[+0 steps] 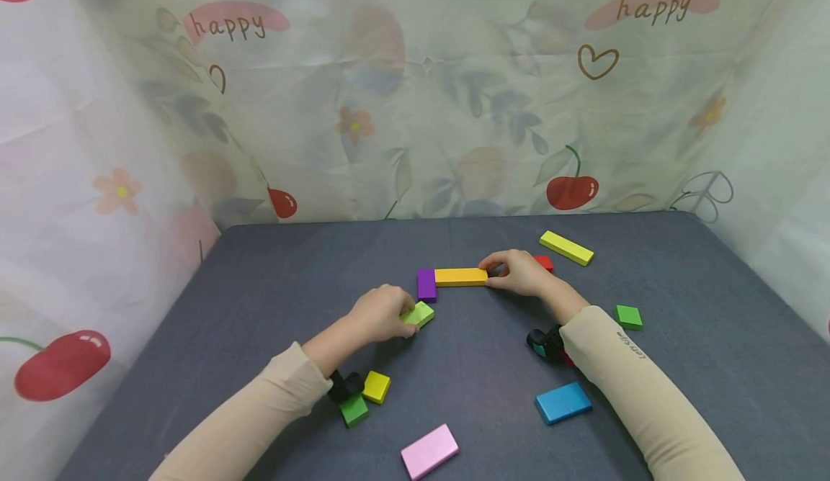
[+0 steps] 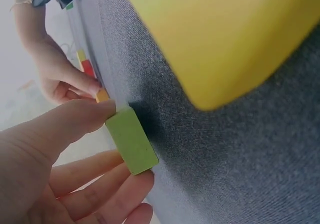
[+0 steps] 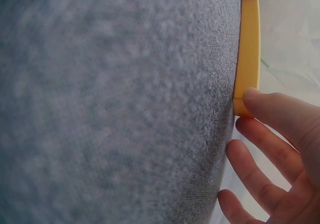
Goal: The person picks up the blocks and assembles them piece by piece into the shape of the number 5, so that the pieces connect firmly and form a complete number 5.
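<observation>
My left hand (image 1: 382,313) pinches a light green block (image 1: 420,314) between thumb and fingers, and its shadow falls on the cloth. In the left wrist view the thumb sits on one end of that green block (image 2: 131,141), with fingertips at the other. Farther back, my right hand (image 1: 519,273) pinches the right end of a long orange-yellow block (image 1: 460,277). The right wrist view shows the thumb on this orange-yellow block's (image 3: 248,48) end and the index fingertip under it. A purple block (image 1: 426,285) stands against its left end, just beyond the green one.
A red block (image 1: 545,262) lies partly behind the right hand, near a long yellow block (image 1: 566,248). Green (image 1: 627,317) and blue (image 1: 563,402) blocks lie right, a pink block (image 1: 430,452) in front. Small yellow (image 1: 376,387) and green (image 1: 354,410) blocks lie by the left wrist.
</observation>
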Demonstrator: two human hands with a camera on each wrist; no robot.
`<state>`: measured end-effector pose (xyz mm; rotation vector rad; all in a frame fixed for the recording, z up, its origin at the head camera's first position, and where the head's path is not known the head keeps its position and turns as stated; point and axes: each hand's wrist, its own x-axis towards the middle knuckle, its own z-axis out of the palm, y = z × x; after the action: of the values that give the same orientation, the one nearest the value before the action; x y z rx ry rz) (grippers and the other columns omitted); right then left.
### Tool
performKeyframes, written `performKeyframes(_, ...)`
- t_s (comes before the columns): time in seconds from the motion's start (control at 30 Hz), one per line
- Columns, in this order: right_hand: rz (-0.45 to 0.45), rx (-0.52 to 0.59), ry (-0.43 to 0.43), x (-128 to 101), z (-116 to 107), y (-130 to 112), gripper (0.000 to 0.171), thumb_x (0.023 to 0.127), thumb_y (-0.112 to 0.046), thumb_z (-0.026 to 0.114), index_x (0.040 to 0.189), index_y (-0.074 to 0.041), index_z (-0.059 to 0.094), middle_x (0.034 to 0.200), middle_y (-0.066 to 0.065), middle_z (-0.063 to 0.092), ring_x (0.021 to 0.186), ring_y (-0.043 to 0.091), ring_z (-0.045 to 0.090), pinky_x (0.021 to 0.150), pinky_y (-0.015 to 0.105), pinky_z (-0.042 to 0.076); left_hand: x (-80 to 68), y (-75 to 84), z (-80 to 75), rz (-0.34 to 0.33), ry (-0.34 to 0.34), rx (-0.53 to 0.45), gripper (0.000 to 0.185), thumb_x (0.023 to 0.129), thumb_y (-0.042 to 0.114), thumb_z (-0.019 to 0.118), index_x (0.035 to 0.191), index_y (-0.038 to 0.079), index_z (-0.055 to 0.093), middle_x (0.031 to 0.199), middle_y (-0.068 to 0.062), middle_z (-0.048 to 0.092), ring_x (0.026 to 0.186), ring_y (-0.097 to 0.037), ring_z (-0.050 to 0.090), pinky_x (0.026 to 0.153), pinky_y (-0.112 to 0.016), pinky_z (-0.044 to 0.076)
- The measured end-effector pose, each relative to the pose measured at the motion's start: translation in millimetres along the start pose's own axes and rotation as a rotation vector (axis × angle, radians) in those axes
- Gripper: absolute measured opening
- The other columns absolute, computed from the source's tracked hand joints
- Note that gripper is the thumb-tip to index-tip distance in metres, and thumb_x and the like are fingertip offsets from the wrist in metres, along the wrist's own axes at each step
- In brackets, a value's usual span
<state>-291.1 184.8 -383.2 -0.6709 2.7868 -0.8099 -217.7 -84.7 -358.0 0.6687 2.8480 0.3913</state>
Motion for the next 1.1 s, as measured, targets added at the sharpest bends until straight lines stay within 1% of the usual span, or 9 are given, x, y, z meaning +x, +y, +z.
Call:
performKeyframes(0.1, 0.002, 0.001, -0.001, -0.1, 0.1, -0.5, 0.032, 0.087, -0.015, 0.065, 0.117, -0.005, 0.063, 0.114, 0.017, 0.065, 0.090, 0.024, 0.066, 0.081, 0.038, 0.055, -0.5, -0.2, 0.8, 0.026, 0.004, -0.016, 0.020, 0.080, 0.024, 0.074, 0.083, 0.005, 0.067, 0.058, 0.005, 0.031, 0.054, -0.009, 0.028, 0.050, -0.022, 0.020)
performKeyframes(0.2, 0.000, 0.000, 0.000, -0.5, 0.1, -0.4, 0.032, 0.087, -0.015, 0.065, 0.117, -0.005, 0.063, 0.114, 0.017, 0.065, 0.090, 0.024, 0.067, 0.081, 0.038, 0.055, -0.8, -0.8, 1.3, 0.042, 0.006, -0.029, 0.022, 0.079, 0.025, 0.075, 0.076, 0.007, 0.063, 0.056, 0.005, 0.031, 0.053, -0.008, 0.028, 0.049, -0.022, 0.020)
performKeyframes(0.3, -0.002, 0.002, 0.002, -0.6, 0.3, -0.2, 0.032, 0.087, -0.014, 0.065, 0.117, -0.004, 0.063, 0.114, 0.017, 0.065, 0.090, 0.025, 0.066, 0.081, 0.038, 0.055, -1.4, -1.6, 0.7, 0.035, 0.001, -0.034, 0.025, 0.077, 0.028, 0.076, 0.088, 0.006, 0.069, 0.065, 0.004, 0.052, 0.060, -0.007, 0.044, 0.053, -0.021, 0.035)
performKeyframes(0.4, -0.003, 0.001, 0.003, -0.4, 0.4, 0.4, 0.032, 0.087, -0.014, 0.065, 0.117, -0.005, 0.063, 0.114, 0.017, 0.065, 0.090, 0.025, 0.066, 0.081, 0.038, 0.055, -1.4, -4.5, -1.4, 0.064, -0.033, -0.027, 0.039, 0.076, 0.029, 0.077, 0.108, 0.008, 0.069, 0.091, -0.002, 0.068, 0.078, -0.012, 0.059, 0.069, -0.028, 0.050)
performKeyframes(0.47, -0.002, 0.002, 0.001, 0.0, 0.3, 1.0, 0.032, 0.087, -0.015, 0.065, 0.117, -0.005, 0.063, 0.114, 0.017, 0.065, 0.090, 0.025, 0.066, 0.081, 0.038, 0.055, -2.0, -7.6, -3.5, 0.138, -0.058, -0.003, 0.042, 0.077, 0.027, 0.077, 0.114, 0.011, 0.067, 0.108, -0.005, 0.068, 0.091, -0.016, 0.062, 0.079, -0.032, 0.052)
performKeyframes(0.57, -0.001, 0.003, -0.002, 0.4, 0.0, 1.4, 0.032, 0.087, -0.015, 0.065, 0.117, -0.005, 0.063, 0.115, 0.017, 0.065, 0.091, 0.025, 0.066, 0.081, 0.038, 0.055, -3.2, -11.7, -6.3, 0.263, -0.094, 0.056, 0.039, 0.078, 0.022, 0.075, 0.116, 0.014, 0.067, 0.119, -0.005, 0.064, 0.105, -0.021, 0.061, 0.090, -0.037, 0.050)
performKeyframes(0.63, 0.000, 0.007, -0.002, 0.3, -0.1, 1.2, 0.032, 0.087, -0.015, 0.065, 0.117, -0.005, 0.063, 0.115, 0.017, 0.065, 0.091, 0.026, 0.066, 0.082, 0.038, 0.055, -4.3, -12.8, -7.4, 0.322, -0.100, 0.104, 0.036, 0.080, 0.020, 0.074, 0.114, 0.015, 0.067, 0.122, -0.005, 0.062, 0.112, -0.022, 0.058, 0.096, -0.039, 0.048)
performKeyframes(0.7, 0.000, 0.009, -0.001, -0.1, 0.0, 0.8, 0.032, 0.087, -0.015, 0.065, 0.117, -0.005, 0.063, 0.115, 0.017, 0.065, 0.092, 0.026, 0.066, 0.083, 0.039, 0.055, -5.0, -13.3, -7.6, 0.342, -0.100, 0.141, 0.033, 0.081, 0.019, 0.073, 0.113, 0.016, 0.068, 0.123, -0.004, 0.062, 0.117, -0.022, 0.056, 0.099, -0.041, 0.046)
performKeyframes(1.1, 0.004, 0.000, 0.009, -1.8, -0.1, -1.7, 0.032, 0.087, -0.014, 0.065, 0.117, -0.004, 0.063, 0.114, 0.017, 0.065, 0.090, 0.026, 0.066, 0.082, 0.038, 0.055, -3.9, -19.8, -7.9, 0.427, -0.084, 0.214, 0.031, 0.083, 0.017, 0.071, 0.114, 0.018, 0.068, 0.119, -0.002, 0.065, 0.114, -0.018, 0.059, 0.097, -0.039, 0.048)
